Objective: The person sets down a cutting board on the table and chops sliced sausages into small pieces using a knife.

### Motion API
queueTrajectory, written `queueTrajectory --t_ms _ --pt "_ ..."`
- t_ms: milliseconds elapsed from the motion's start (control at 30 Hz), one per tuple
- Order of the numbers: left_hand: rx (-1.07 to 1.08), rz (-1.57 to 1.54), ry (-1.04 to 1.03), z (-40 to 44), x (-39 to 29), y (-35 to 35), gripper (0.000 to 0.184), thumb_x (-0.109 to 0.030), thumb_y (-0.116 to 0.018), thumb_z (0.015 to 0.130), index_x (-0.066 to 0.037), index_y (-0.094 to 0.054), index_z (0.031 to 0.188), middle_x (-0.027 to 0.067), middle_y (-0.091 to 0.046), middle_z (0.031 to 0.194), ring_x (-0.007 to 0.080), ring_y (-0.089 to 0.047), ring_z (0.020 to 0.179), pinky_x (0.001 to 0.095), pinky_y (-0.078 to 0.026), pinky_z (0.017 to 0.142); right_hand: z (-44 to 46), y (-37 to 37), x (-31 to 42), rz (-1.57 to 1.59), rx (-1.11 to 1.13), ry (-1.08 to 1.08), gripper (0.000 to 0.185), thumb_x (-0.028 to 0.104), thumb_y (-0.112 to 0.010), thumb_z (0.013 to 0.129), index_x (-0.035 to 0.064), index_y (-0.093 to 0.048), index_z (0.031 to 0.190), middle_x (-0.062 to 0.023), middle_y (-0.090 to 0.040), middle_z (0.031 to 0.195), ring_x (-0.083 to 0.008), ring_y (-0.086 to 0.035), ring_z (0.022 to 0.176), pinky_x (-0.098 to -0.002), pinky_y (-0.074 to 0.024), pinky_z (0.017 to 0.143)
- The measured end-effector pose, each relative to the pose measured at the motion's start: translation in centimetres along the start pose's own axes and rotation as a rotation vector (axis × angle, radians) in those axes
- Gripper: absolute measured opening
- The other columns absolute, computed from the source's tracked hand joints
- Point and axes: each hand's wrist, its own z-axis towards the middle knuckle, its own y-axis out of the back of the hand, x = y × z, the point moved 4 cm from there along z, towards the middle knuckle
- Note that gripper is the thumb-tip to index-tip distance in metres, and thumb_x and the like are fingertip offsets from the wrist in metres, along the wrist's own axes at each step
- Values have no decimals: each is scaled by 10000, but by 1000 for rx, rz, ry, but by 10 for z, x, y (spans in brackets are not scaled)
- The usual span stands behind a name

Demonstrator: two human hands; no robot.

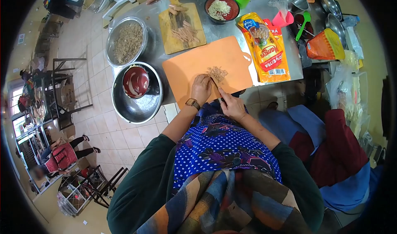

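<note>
On an orange cutting board [186,70] lies a small heap of chopped pieces [217,74]. My right hand [232,105] is closed round the handle of a knife [216,83], whose blade is beside the heap. My left hand [201,87], with a watch on its wrist, rests on the board left of the blade. Its fingers are bent together at the heap's lower left; whatever they hold is too small to make out. A wooden board [182,14] behind carries sausage strips [186,32] and sausage pieces [176,8].
At left stand a bowl of ground food [111,48] and a metal bowl [120,108] holding a red bowl [135,81]. Yellow packages [266,48], a bowl of chopped white food [219,9] and green and pink cups lie beyond. A person sits at right; others' hands are at the far edge.
</note>
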Motion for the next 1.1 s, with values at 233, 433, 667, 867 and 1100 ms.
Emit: queueTrajectory --t_ms 233,433,667,867,1100 --pt "-15 1 12 -1 6 -3 102 36 -664 758 2 -651 853 137 -639 928 332 -610 887 403 -512 777 6 -3 1 -23 -12 11 624 173 -595 830 83 -421 1423 -147 -659 897 -330 -652 659 -440 -533 600" --pt "-41 -3 -1 -1 6 -3 89 38 -672 759 -14 -658 830 130 -644 899 327 -625 849 394 -520 747 20 -10 2 -18 -3 24 606 170 -588 835 75 -421 1409 -145 -666 900 -331 -663 712 -446 -531 609" --pt "-2 -16 40 -3 8 -4 84 15 -675 757 -10 -635 827 133 -638 943 326 -606 903 403 -506 802 -7 -7 -3 -29 100 -48 626 174 -584 837 80 -400 1428 -159 -667 954 -337 -666 725 -451 -537 621" --pt "-14 -31 -12 -3 8 -1 117 22 -685 736 -14 -648 841 118 -648 923 317 -616 893 397 -508 804 -1 -3 -11 -19 33 -38 646 175 -602 827 106 -407 1438 -159 -673 982 -347 -660 684 -441 -541 615" --pt "-64 -25 -26 -6 9 -2 115 33 -702 738 -17 -666 835 118 -665 921 316 -632 855 395 -522 754 5 -3 8 32 12 -23 622 174 -591 840 89 -409 1430 -154 -665 929 -344 -656 673 -444 -535 603"
